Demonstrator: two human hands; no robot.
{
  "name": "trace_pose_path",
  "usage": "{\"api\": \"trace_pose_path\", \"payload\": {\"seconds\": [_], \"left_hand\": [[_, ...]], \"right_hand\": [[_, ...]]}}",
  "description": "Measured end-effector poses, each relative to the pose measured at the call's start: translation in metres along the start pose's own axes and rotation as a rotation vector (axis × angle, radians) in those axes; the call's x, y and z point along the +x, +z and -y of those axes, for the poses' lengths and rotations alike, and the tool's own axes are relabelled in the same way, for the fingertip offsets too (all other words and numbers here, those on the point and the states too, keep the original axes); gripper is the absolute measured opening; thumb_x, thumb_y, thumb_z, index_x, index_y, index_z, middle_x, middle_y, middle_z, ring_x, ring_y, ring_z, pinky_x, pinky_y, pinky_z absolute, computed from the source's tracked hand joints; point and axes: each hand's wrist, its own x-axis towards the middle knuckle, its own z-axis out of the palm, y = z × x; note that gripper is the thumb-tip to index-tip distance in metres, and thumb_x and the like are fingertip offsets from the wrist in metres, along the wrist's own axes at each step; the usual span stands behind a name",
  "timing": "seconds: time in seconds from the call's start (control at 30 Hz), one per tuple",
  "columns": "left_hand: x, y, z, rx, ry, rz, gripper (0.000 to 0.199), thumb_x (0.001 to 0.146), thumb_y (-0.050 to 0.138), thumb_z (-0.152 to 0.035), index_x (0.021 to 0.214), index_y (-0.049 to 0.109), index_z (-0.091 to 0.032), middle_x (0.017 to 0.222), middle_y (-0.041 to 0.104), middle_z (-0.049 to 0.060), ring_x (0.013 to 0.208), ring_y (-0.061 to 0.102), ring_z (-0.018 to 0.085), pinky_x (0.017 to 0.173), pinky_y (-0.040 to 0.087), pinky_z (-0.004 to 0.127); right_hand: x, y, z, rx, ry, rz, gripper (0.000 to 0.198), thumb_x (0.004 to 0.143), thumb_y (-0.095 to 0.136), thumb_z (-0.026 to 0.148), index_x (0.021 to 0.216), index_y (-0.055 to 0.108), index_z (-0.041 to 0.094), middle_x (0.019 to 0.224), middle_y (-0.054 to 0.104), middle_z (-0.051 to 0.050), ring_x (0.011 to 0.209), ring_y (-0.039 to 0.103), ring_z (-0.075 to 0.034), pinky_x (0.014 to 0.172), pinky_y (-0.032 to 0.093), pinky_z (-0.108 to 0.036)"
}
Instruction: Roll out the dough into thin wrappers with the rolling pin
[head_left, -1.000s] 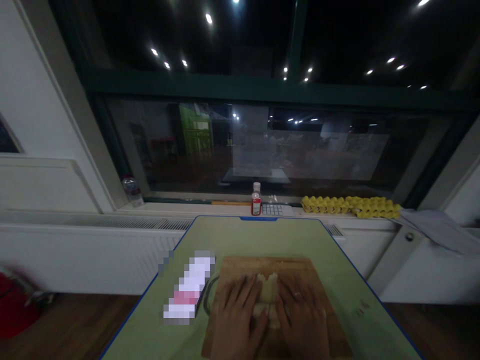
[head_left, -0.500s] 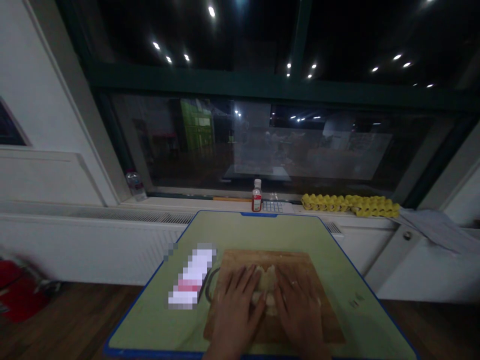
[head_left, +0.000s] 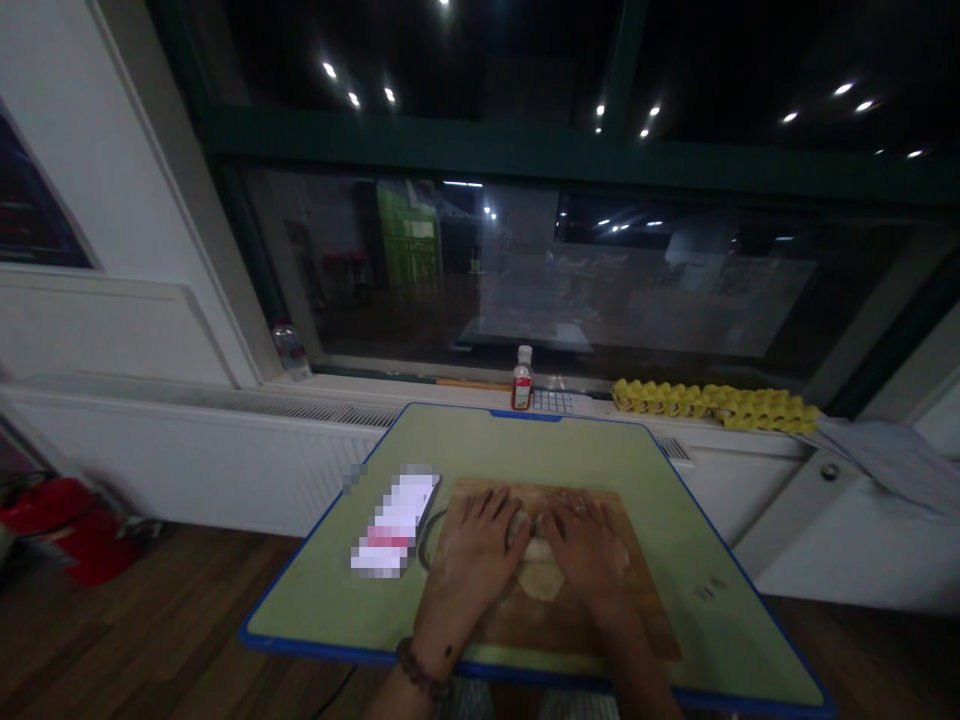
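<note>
A pale rolling pin [head_left: 536,551] lies across a wooden cutting board [head_left: 499,632], mostly covered by my hands. A flat piece of dough [head_left: 541,582] shows on its near side, and some pale dough shows between my hands on the far side. My left hand [head_left: 487,530] rests flat over the pin's left part, fingers stretched forward and thumb pointing inward. Over the right part lies my right hand [head_left: 581,540], also flat with its fingers extended. A dark bead bracelet [head_left: 421,668] circles my left wrist.
The board sits on a green folding table [head_left: 330,600] with a blue rim. Left of the board is a phone [head_left: 397,525] with a blurred screen. On the windowsill stand a small red-labelled bottle [head_left: 522,380], a yellow egg tray [head_left: 712,405] and a water bottle [head_left: 291,350].
Both hands have moved forward over the board with the rolling pin. The dough, earlier seen beyond the pin, now shows on its near side. The camera view has shifted slightly.
</note>
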Motion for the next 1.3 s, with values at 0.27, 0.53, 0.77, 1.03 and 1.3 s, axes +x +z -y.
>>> {"api": "trace_pose_path", "payload": {"seconds": [0.27,0.53,0.77,1.03,1.3], "left_hand": [[-0.025,-0.005,-0.005,-0.042,-0.007,0.009,0.036,0.096,0.045,-0.037,0.126,0.063,-0.025,0.135,0.062,0.004,0.123,0.055,0.025,0.109,0.035,0.048],[-0.060,-0.002,0.005,-0.023,0.134,-0.002,0.055,0.095,0.049,-0.038,0.148,0.039,-0.028,0.145,0.052,0.002,0.134,0.046,0.024,0.112,0.034,0.044],[-0.017,0.001,0.004,-0.007,0.039,0.027,0.044,0.097,0.045,-0.043,0.137,0.054,-0.028,0.143,0.054,0.002,0.131,0.049,0.025,0.112,0.032,0.049],[-0.016,0.001,-0.001,0.004,-0.003,-0.014,0.043,0.096,0.046,-0.040,0.133,0.058,-0.022,0.135,0.061,0.006,0.122,0.056,0.026,0.109,0.036,0.048],[-0.079,0.005,0.020,0.119,0.178,-0.109,0.063,0.096,0.047,-0.043,0.153,0.027,-0.024,0.153,0.041,0.002,0.141,0.035,0.022,0.114,0.029,0.041]], "right_hand": [[-0.034,0.012,-0.006,0.018,-0.086,-0.109,0.038,0.098,0.037,0.031,0.121,0.067,0.024,0.133,0.062,-0.005,0.131,0.049,-0.023,0.118,0.022,-0.045],[-0.072,0.030,-0.017,-0.031,-0.203,-0.358,0.048,0.097,0.042,0.043,0.134,0.057,0.016,0.141,0.055,-0.009,0.134,0.046,-0.023,0.116,0.026,-0.042],[-0.025,0.013,-0.006,0.025,-0.018,-0.137,0.038,0.097,0.040,0.034,0.121,0.068,0.024,0.135,0.060,-0.004,0.133,0.046,-0.024,0.115,0.028,-0.043],[-0.026,0.018,-0.010,0.015,-0.051,-0.154,0.038,0.096,0.040,0.031,0.123,0.067,0.023,0.133,0.062,-0.004,0.133,0.046,-0.025,0.116,0.027,-0.044],[-0.081,0.038,-0.027,-0.026,-0.215,-0.376,0.050,0.095,0.038,0.038,0.143,0.046,0.027,0.146,0.048,0.001,0.136,0.042,-0.024,0.112,0.031,-0.044]]}}
